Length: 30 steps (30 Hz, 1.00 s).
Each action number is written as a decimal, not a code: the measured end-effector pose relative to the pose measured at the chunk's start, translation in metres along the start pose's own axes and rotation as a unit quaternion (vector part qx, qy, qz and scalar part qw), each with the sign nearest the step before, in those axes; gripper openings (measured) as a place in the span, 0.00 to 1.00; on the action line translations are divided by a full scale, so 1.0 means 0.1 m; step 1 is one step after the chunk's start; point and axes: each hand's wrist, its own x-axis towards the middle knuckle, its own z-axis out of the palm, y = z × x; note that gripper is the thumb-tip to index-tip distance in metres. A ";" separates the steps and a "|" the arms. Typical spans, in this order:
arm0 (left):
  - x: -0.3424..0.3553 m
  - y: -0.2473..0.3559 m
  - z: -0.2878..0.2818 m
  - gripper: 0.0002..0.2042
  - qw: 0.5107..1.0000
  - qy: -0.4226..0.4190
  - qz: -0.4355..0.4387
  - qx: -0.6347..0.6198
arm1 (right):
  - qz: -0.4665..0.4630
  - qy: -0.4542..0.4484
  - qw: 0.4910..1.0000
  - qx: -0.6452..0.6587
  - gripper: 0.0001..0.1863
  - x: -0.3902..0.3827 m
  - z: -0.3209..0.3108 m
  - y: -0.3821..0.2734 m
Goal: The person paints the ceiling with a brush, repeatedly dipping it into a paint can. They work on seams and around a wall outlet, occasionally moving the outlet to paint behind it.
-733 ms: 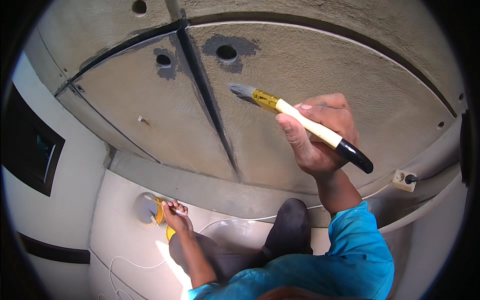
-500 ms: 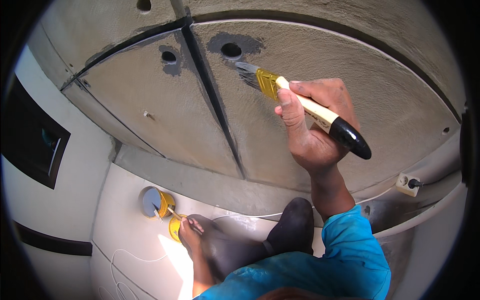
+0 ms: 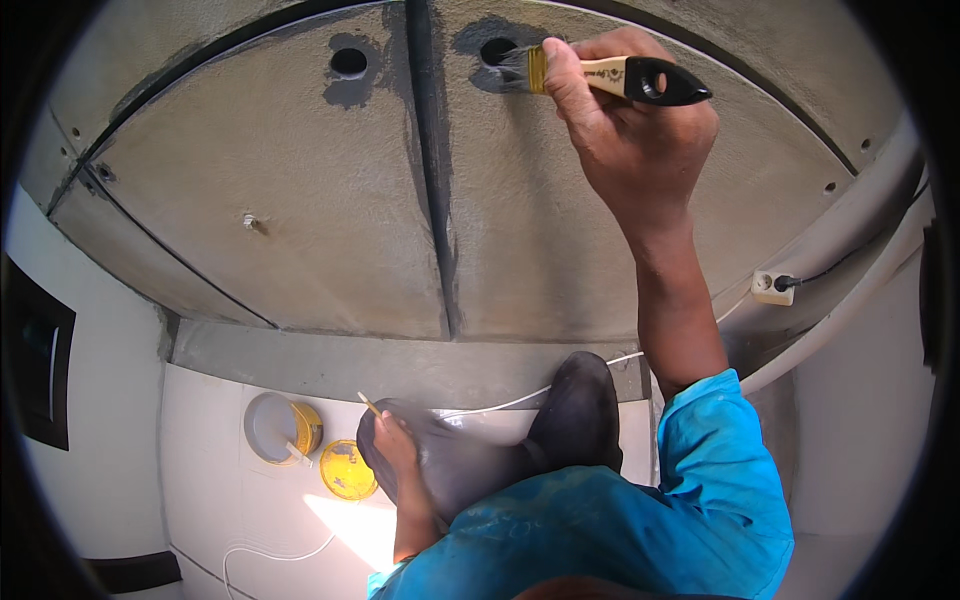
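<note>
My right hand [image 3: 655, 135] is closed around a paintbrush [image 3: 605, 74] with a pale wooden handle, black end and gold ferrule. Its bristles touch the wall [image 3: 560, 220] at the right edge of a round hole [image 3: 497, 51], inside a patch of dark grey coating [image 3: 470, 40]. A second hole [image 3: 348, 63] to the left has a similar grey ring. Low down, my left hand [image 3: 395, 442] rests by my knee, fingers wrapped round a thin wooden stick-like tool [image 3: 369, 404] whose lower part is hidden.
On the floor stands a yellow bucket [image 3: 308, 427] of grey liquid, with a yellow lid [image 3: 349, 470] beside it. A dark groove [image 3: 430, 150] splits the wall. At right hangs a socket block [image 3: 772, 288] with a plug. White cable [image 3: 500, 405] crosses behind my legs.
The paintbrush has shifted up against the hole's right edge, and my right arm is stretched farther. My left hand's tool has moved away from the bucket. The view has shifted too.
</note>
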 end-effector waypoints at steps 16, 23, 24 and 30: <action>0.29 -0.11 -0.09 0.20 0.996 0.014 -0.029 -0.087 | -0.193 -0.063 0.979 -0.021 0.18 0.29 0.02 0.22; 0.33 -0.19 -0.15 0.19 0.991 0.028 -0.062 -0.117 | -0.114 -0.026 0.992 -0.052 0.13 0.28 -0.31 0.04; 0.33 -0.22 -0.13 0.19 0.990 0.023 -0.062 -0.121 | -0.133 -0.022 0.991 -0.020 0.12 0.35 -0.28 -0.04; 0.23 -0.04 -0.14 0.19 0.991 0.028 -0.055 -0.119 | -0.051 -0.161 0.985 0.018 0.05 0.77 -0.18 -0.07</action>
